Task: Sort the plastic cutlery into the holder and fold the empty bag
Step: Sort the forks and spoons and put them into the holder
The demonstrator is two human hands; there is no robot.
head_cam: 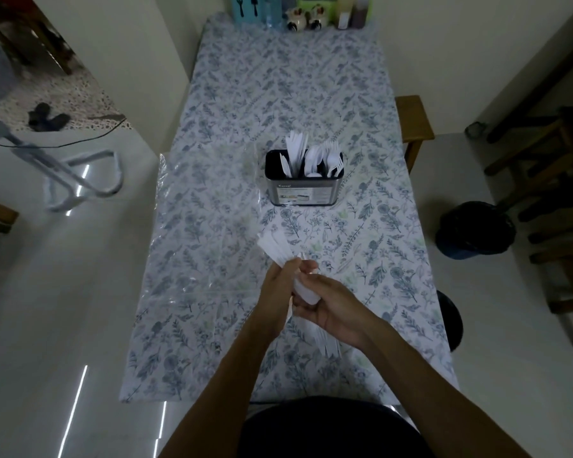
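A black cutlery holder [303, 190] stands at the middle of the table, with white plastic knives, spoons and forks upright in its compartments. The clear empty bag [199, 226] lies flat on the tablecloth to its left. My left hand [280, 292] grips a fanned bundle of white plastic cutlery [275, 247] whose handles point up and left. My right hand [331, 307] holds the lower ends of white cutlery just beside it; more white pieces [326, 342] show under my right wrist. Both hands hover over the near part of the table.
The long table [278, 94] wears a floral cloth. Boxes, small jars and bottles [298, 11] line its far end. A wooden bench [414, 117] and a black bin [473, 229] stand to the right, a metal stand [80, 180] to the left.
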